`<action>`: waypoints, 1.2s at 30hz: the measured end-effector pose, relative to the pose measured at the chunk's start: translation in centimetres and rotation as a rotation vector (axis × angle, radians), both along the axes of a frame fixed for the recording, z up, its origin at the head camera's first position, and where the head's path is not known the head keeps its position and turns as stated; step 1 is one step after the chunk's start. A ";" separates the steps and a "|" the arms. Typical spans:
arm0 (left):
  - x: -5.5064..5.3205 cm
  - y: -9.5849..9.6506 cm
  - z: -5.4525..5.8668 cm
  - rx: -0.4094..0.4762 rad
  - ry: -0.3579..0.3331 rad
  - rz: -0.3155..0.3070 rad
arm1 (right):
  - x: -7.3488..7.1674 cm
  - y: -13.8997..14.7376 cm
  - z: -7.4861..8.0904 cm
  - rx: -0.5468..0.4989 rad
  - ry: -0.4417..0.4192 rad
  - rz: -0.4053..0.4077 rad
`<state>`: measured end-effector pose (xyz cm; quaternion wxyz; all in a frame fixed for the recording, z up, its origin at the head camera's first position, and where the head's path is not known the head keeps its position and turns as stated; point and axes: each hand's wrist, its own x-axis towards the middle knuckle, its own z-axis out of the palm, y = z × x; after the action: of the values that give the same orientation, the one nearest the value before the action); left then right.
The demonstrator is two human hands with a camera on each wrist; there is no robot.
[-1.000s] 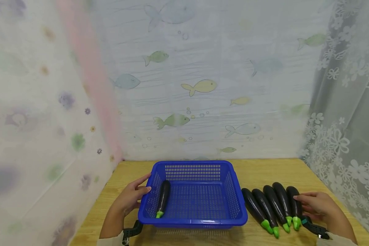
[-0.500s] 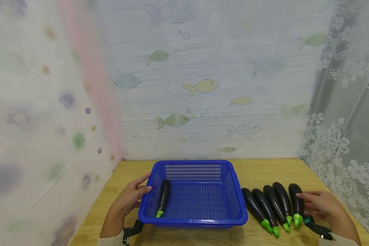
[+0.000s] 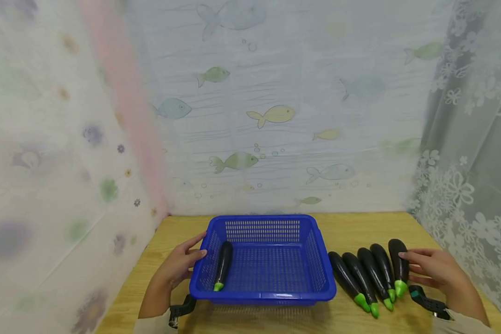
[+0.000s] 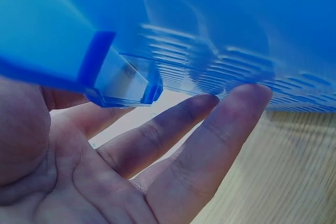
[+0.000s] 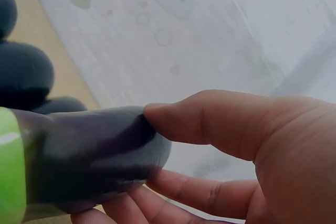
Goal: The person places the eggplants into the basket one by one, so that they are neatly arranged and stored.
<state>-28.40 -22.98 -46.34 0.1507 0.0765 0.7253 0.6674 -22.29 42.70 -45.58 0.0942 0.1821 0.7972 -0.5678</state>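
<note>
A blue plastic basket (image 3: 267, 296) with slotted walls sits mid-table, holding one dark eggplant (image 3: 223, 264) with a green stem end along its left side. My left hand (image 3: 176, 266) grips the basket's left rim, thumb over the edge; in the left wrist view its fingers (image 4: 231, 121) reach under the rim to the slotted wall. On the right, my right hand (image 3: 436, 269) pinches an eggplant (image 5: 89, 156) between thumb and fingers, its green end toward the near edge. Several more eggplants (image 3: 369, 269) lie side by side just left of it.
The wooden table (image 3: 359, 227) reaches back to a fish-printed curtain (image 3: 275, 153). A flowered curtain (image 3: 67, 185) closes off the left, and lace (image 3: 459, 195) hangs on the right. Each wrist wears a black camera mount (image 3: 427, 302).
My right hand has shifted the pinched eggplant right, then up and slightly back left beside the others. The left hand keeps its grip on the basket.
</note>
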 end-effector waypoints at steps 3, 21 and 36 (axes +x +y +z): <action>0.0 0.0 0.0 0.006 0.002 -0.001 | -0.2 -0.6 0.2 0.017 0.021 0.015; -0.2 0.3 -0.3 -0.012 0.004 0.038 | -1.3 -3.9 2.6 0.018 0.100 0.078; -0.1 0.1 -0.3 -0.033 0.021 0.021 | -1.9 -7.0 4.5 0.035 0.178 0.143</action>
<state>-28.54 -22.89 -46.68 0.1371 0.0732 0.7387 0.6559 -24.18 35.71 -41.10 0.0598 0.0754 0.8231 -0.5597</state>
